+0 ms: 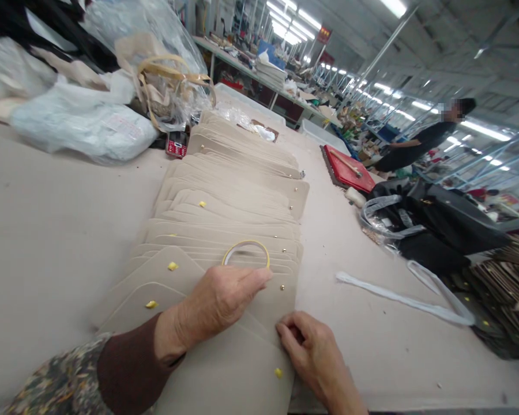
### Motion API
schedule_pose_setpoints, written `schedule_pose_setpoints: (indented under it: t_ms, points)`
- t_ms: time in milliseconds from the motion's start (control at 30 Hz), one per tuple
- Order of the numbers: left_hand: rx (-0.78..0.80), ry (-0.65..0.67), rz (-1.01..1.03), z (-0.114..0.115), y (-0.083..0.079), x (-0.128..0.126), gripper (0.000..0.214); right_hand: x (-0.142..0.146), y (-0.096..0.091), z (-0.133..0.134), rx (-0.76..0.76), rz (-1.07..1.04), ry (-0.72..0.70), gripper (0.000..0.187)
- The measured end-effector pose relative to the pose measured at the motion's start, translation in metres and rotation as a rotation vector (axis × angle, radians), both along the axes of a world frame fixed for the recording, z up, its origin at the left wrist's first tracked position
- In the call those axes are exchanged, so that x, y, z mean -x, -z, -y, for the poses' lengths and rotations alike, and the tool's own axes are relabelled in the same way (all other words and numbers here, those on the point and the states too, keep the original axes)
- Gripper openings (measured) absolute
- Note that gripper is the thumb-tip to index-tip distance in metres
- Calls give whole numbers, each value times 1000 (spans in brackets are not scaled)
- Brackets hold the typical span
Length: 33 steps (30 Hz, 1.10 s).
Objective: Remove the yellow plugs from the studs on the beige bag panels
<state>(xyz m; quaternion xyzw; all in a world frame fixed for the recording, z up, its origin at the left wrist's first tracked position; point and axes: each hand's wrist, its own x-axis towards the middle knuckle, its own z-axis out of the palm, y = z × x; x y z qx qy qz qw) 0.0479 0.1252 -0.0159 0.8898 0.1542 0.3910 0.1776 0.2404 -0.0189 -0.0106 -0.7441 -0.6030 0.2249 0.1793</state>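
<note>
A long overlapping row of beige leather pieces [233,202] with small metal studs and yellow tabs runs up the table. My left hand [218,300] rests on the nearest pieces, fingers curled around a roll of yellow tape [246,252] that stands on edge at its fingertips. My right hand [311,346] is at the right edge of the closest beige piece [229,374], fingers bent and pinching that edge. A yellow tab [278,372] sits on that piece just left of the right hand.
Plastic bags [82,121] and beige straps [168,75] pile at the back left. A red mat [350,170] lies farther up. Black bags [436,225] and a white strip [398,297] lie on the right. A person [419,144] stands beyond.
</note>
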Motion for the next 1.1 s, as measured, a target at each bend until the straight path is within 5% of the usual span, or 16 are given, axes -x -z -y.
schedule_pose_setpoints:
  t_ms: [100, 300, 433, 600, 767, 1100]
  points:
    - [25, 9, -15, 1, 2, 0, 32, -4, -7, 6, 48, -57, -36, 18]
    - [33, 28, -123, 3, 11, -2, 39, 11, -17, -17, -551, -110, -23, 18]
    - [28, 70, -159, 5, 7, -3, 34, 23, -18, -37, -713, 10, -176, 28]
    - [88, 129, -168, 8, 3, -2, 28, 27, -14, -46, -710, 105, -261, 20]
    - [99, 170, -210, 7, 4, -1, 13, 31, -13, -42, -759, 143, -188, 19]
    - [-94, 151, -109, 21, -4, -3, 17, 32, -7, -36, -334, -687, 465, 23]
